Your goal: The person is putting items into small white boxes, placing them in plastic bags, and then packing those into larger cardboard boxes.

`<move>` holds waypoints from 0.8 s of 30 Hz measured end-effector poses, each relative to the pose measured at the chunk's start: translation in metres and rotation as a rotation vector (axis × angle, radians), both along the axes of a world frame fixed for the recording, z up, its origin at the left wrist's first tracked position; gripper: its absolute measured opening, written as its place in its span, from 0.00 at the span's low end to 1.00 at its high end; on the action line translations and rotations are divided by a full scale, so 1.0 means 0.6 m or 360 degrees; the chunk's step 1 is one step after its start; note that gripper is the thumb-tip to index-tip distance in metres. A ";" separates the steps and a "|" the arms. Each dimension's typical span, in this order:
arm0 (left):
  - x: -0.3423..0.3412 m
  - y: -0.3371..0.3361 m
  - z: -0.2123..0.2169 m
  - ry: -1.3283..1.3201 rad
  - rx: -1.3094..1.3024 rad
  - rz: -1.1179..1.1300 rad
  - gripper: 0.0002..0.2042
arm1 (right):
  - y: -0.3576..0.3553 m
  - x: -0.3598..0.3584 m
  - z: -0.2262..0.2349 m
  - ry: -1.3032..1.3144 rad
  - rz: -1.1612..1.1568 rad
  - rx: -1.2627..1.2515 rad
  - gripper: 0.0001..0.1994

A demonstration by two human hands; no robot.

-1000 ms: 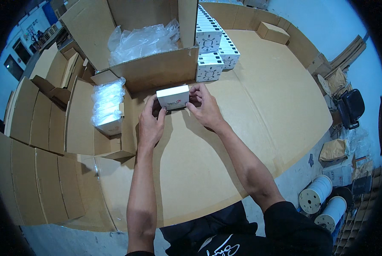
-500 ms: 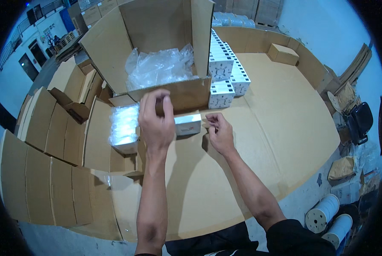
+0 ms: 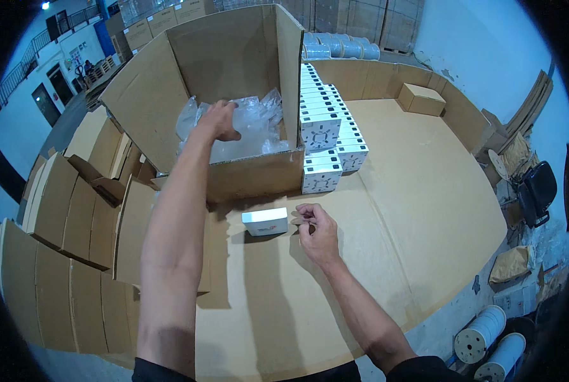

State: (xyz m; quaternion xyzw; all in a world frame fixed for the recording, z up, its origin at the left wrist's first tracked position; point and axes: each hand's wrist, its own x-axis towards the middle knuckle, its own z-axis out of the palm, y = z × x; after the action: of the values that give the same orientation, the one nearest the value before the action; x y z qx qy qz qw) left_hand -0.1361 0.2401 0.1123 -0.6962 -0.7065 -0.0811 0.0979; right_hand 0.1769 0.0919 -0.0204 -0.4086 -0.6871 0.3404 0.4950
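A small white box [image 3: 265,221] lies on the cardboard-covered table [image 3: 424,191] in front of me. My right hand [image 3: 316,232] rests just to its right, fingers loosely curled and holding nothing, not clearly touching it. My left hand [image 3: 219,120] reaches into the large open carton [image 3: 233,57] and its fingers press on the clear plastic bags [image 3: 252,127] inside; a firm grip cannot be made out.
Rows of stacked white boxes [image 3: 322,121] stand right of the carton. A small brown box [image 3: 421,99] sits at the far right of the table. Flat cardboard sheets [image 3: 49,216] and folded cartons lie to the left. Cable spools [image 3: 488,331] stand on the floor at lower right.
The white box held in both hands has been set down on the table. My left hand has left it and moved up into the carton; my right hand stays beside it.
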 end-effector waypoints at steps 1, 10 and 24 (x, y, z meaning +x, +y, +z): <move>-0.009 0.011 -0.006 -0.0001 -0.0002 -0.0002 0.38 | -0.001 0.000 0.000 -0.0021 -0.0013 0.0019 0.12; -0.074 0.033 -0.057 -0.0211 -0.0465 0.0074 0.20 | -0.001 0.004 0.003 0.0027 -0.0001 -0.0122 0.12; -0.074 -0.061 0.128 -0.1042 0.0011 0.0075 0.21 | -0.008 0.000 0.000 0.0086 0.0055 -0.0127 0.11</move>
State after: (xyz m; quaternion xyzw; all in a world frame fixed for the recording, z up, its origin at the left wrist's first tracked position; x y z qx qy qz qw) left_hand -0.1808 0.2035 0.1889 -0.6162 -0.7160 -0.3010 -0.1302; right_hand 0.1768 0.0869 -0.0203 -0.4067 -0.6664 0.3869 0.4908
